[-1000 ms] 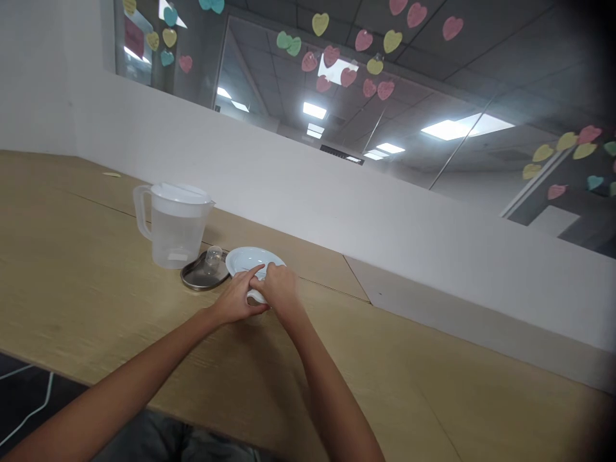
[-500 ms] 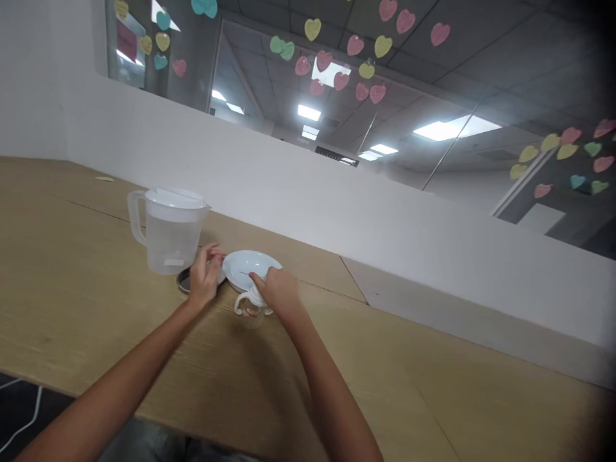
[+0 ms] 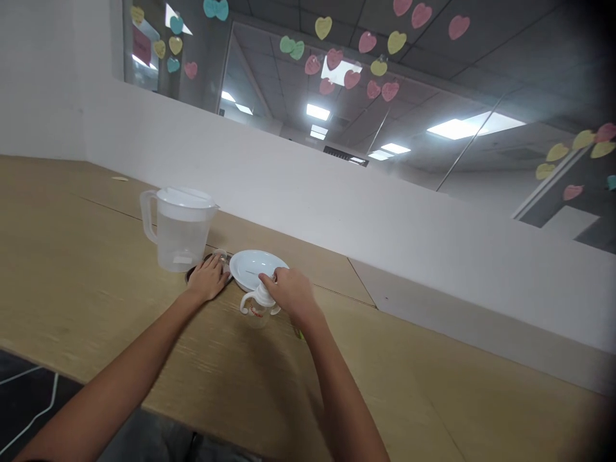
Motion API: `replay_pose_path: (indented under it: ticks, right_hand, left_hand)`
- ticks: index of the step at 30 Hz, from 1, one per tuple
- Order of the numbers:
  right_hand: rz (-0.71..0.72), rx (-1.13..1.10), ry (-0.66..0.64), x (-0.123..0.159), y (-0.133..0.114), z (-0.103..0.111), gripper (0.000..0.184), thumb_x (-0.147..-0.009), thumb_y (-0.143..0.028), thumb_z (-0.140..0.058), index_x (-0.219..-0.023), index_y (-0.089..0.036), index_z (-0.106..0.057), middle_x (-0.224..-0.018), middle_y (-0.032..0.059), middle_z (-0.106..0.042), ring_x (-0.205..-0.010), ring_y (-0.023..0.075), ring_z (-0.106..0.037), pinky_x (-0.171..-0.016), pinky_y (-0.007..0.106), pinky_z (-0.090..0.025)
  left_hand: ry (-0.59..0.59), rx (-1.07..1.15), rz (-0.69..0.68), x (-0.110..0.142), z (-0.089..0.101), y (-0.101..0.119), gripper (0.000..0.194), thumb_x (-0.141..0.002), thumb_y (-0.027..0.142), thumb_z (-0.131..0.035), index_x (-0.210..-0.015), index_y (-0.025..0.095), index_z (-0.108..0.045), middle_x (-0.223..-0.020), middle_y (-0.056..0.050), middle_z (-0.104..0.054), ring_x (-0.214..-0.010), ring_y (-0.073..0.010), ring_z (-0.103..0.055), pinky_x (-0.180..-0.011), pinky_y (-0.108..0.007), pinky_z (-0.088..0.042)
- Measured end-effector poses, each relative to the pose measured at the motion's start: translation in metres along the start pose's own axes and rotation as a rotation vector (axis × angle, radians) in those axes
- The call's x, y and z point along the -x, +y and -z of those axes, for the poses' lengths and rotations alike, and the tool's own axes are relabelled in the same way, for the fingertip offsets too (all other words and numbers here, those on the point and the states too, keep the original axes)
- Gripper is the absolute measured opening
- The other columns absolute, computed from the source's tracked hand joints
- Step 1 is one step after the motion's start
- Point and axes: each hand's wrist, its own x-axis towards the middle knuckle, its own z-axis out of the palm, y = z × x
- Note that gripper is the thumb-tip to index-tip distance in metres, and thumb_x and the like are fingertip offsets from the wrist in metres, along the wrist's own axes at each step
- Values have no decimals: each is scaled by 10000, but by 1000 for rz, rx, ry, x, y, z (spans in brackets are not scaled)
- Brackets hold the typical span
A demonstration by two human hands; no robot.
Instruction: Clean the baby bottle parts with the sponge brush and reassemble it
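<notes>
Gripping the two-handled cup [image 3: 256, 316] by its white cap from above, right hand [image 3: 291, 296] steadies it on the table [image 3: 96, 289] just off the white plate [image 3: 255, 264], while left hand [image 3: 208, 279] lies over the steel tray [image 3: 191, 274] beside the plastic jug [image 3: 181, 240], grasp unclear.

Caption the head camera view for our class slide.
Right hand on the white lid of a two-handled clear cup, left hand on a metal tray, beside a white plate and plastic pitcher.
</notes>
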Motion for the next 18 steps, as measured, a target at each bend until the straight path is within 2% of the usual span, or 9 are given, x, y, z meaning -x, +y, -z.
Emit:
replay_pose_path:
  ticks: [2,4,7,10,12,13,15,16,18]
  right_hand:
    - [1,3,-8,0,0,0,480,-873,-504,-340,-913,-144,-655,-924,141,-673,-841,238,-629,-637,285,-417]
    - [5,3,-16,0,1,-1,472,-872,-499,-344,-920,-145,-651,-925,142,-672,-844,239,-627,-638,285,-416]
    - [6,2,-7,0,1,-2,455,-871,-492,-351,-919,-145,-643,-935,140,-669,-844,233,-626,-644,282,-417]
    - [22,2,-4,0,2,-2,446,-871,-486,-355,-911,-143,-638,-938,140,-666,-845,230,-623,-661,286,-423]
    - [6,2,2,1,2,0,445,-875,-481,-351,-941,-139,-628,-938,143,-662,-856,238,-619,-685,304,-431]
    - [-12,-1,19,1,2,2,434,-874,-471,-360,-975,-136,-616,-949,143,-657,-869,245,-616,-701,318,-436]
    - [-19,-35,87,3,2,5,402,-860,-430,-410,-1090,-136,-561,-1019,141,-634,-922,255,-599,-750,349,-440]
    - [19,-69,129,5,1,7,415,-844,-398,-448,-1160,-137,-514,-1087,140,-609,-978,256,-577,-794,361,-435]
    - [208,-166,197,7,0,9,531,-805,-332,-514,-1288,-149,-392,-1254,126,-511,-1129,235,-491,-911,356,-394]
  left_hand:
    - [33,-42,-12,0,5,2,389,-858,373,-330,-1033,118,-565,-1265,-181,-492,-1187,-304,-434,-969,-470,-354]
    - [67,-82,-8,0,10,4,354,-859,377,-334,-970,126,-558,-1115,-180,-558,-1074,-301,-496,-908,-446,-392]
    - [103,-104,16,-1,14,5,281,-846,361,-371,-926,138,-522,-928,-148,-565,-936,-285,-525,-825,-414,-423]
    - [122,-63,31,-3,14,4,207,-817,294,-410,-928,135,-484,-893,-137,-537,-897,-281,-517,-788,-406,-430]
    - [175,-14,52,-4,19,5,179,-808,269,-418,-915,134,-467,-875,-133,-523,-878,-284,-513,-773,-416,-432]
    - [238,16,69,-4,23,8,174,-813,278,-419,-905,135,-458,-871,-131,-516,-879,-287,-511,-775,-427,-431]
    - [437,98,90,-3,36,17,189,-829,326,-428,-885,145,-434,-878,-124,-503,-915,-290,-507,-808,-452,-425]
    - [556,159,85,-1,42,23,210,-828,355,-452,-879,155,-417,-888,-116,-496,-945,-285,-505,-833,-457,-423]
    - [736,317,-12,3,54,40,239,-806,359,-518,-870,180,-374,-899,-90,-485,-1007,-260,-507,-883,-445,-426]
